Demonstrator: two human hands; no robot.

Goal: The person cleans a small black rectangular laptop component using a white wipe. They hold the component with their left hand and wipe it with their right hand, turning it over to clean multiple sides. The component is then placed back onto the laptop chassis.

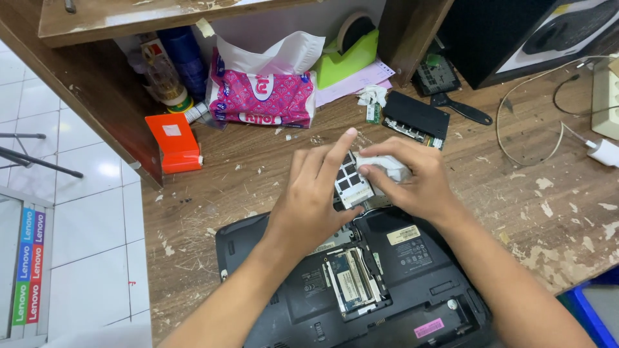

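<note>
Head cam view: laptop (361,283) is flipped over on the desk (548,200), bottom cover already off, memory slot exposed. Left hand (309,200) steadies the metal drive caddy (351,183) above it, right hand (412,183) pinches a white tissue (387,166) against it. Reassembly's not done.

Old wood table (554,212) w/ chipped paint. On it: black laptop (361,290) lying bottom up, orange box (174,143), pink tissue pack (263,96), green tape holder (346,59), pink papers (358,80), black flat part (416,118), black scraper (461,108), white plug (605,152) & cable (516,129).
</note>
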